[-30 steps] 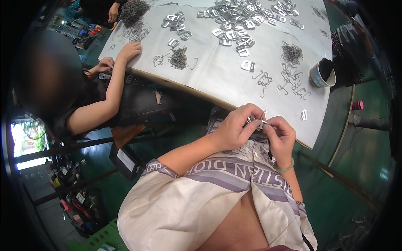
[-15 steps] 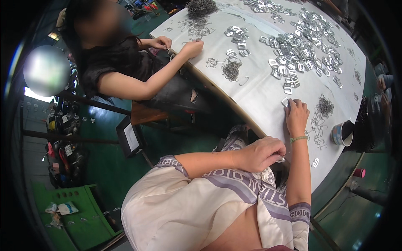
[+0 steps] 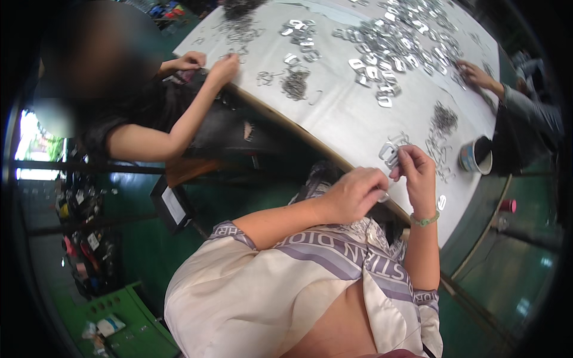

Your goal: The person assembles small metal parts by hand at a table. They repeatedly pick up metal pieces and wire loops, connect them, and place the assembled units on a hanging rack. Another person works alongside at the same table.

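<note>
My left hand [image 3: 353,194] is closed at the table's near edge, its fingertips pinching a small shiny metal buckle [image 3: 384,196] that is partly hidden. Just beyond it, my right hand [image 3: 416,171] has thumb and forefinger on a silver, rounded-rectangular metal buckle [image 3: 389,153] with slots. This buckle is held over the white tabletop, close to my left hand. Bent wire hooks [image 3: 440,146] lie scattered to the right of my right hand, below a tangled heap of hooks [image 3: 444,118].
A large pile of metal buckles [image 3: 400,45] covers the far middle of the white table [image 3: 334,128]. Another hook heap [image 3: 295,84] lies at left. A tub [image 3: 476,156] stands at the right edge. A co-worker's hands [image 3: 222,69] work at left; another person's hand [image 3: 476,76] reaches in at right.
My right hand has drawn a buckle back from the table toward my left hand. The view has shifted, and a person's hand now reaches to the pile from the right.
</note>
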{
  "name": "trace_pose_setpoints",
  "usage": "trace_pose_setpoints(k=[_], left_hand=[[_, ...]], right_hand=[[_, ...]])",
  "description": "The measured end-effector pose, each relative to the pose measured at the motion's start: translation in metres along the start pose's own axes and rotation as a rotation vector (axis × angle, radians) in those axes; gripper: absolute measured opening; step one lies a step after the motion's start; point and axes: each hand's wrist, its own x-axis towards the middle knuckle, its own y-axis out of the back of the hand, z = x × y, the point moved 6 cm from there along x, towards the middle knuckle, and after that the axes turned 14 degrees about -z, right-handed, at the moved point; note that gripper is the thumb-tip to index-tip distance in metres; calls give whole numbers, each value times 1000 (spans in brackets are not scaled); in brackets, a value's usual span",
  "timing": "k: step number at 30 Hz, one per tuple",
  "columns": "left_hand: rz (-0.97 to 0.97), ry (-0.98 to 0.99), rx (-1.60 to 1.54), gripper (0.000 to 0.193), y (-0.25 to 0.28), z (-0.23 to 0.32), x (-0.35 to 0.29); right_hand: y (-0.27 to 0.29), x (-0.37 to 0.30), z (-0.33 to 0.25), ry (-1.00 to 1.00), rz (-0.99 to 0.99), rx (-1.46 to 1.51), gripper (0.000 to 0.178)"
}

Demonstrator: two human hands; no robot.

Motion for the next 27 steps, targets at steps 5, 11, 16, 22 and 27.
trace_pose_setpoints(k=[5,11,16,22,27], left_hand=[[8,69,-18,11,1,-5,5],[-43,47,86,13,-6,-10,6],[-215,32,67,12,-12,-13,9],[-48,62,269,8,20,-64,59],[-123,66,854,8,-16,-99,115]], right_hand=[[-11,-34,-17,-22,81,-49,13],[-17,-56,-22,0,151,-75,9],[-19,-72,-24,84,234,-215,7],[-19,-82,-27,97,279,-247,6],[-18,-84,-32,124,297,-273,6]])
